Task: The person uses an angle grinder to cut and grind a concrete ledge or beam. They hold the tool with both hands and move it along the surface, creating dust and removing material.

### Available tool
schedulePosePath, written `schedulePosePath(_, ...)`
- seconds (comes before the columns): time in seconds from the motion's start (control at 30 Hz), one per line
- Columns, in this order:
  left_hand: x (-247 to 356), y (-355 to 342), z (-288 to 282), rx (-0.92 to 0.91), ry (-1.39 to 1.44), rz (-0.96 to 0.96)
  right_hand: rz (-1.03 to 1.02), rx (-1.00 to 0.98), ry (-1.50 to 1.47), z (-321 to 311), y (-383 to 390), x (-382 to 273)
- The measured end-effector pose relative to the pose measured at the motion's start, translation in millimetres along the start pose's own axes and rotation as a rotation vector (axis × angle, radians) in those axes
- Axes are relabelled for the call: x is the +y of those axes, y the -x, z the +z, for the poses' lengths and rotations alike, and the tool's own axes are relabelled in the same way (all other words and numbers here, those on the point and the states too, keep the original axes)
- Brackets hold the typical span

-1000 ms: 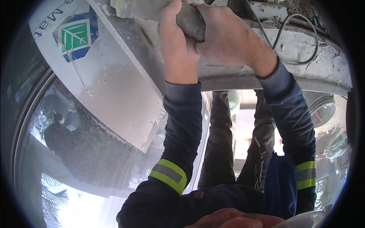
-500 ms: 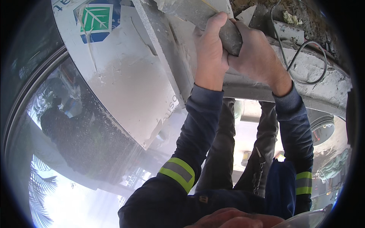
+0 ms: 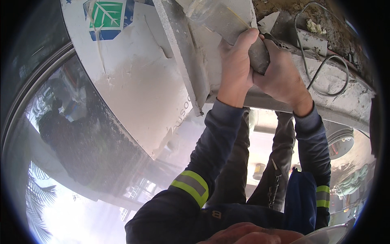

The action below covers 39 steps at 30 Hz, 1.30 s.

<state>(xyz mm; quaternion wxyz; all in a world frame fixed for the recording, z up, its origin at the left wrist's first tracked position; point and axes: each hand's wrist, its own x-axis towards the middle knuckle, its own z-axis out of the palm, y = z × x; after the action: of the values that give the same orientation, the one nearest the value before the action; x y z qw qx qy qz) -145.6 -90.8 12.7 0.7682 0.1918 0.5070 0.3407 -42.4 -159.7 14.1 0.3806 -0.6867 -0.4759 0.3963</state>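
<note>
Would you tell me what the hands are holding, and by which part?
Both the left hand and right hand clasp the grey handle end of a trowel-like tool.

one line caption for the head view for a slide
Both hands, left hand and right hand, clasp a grey tool against a white panel.

The grey tool (image 3: 260, 55) is mostly buried under the left hand (image 3: 237, 69) and right hand (image 3: 280, 79), so its kind cannot be told. The white board (image 3: 134, 77) runs off the far edge. Shapes behind the hazy glass (image 3: 73, 162) at left are too blurred to identify.
</note>
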Motion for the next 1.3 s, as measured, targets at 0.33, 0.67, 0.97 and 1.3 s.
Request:
schedulePosePath(0.33, 15, -22, 6, 0.003, 0.016, 0.002, 0.07, -0.119, 0.069, -13, -25, -20)
schedulePosePath(0.67, 21, -36, 3, -0.044, 0.033, -0.052, 0.167, -0.122, -0.004, -5, -32, -18)
schedulePosePath(0.97, -6, -4, -5, -0.08, 0.12, 0.053, 0.069, -0.067, 0.054, -2, 3, -9)
schedulePosePath(1.3, -14, 7, -7, -0.048, 0.066, 0.058, 0.082, -0.043, -0.004, -1, 19, -11)
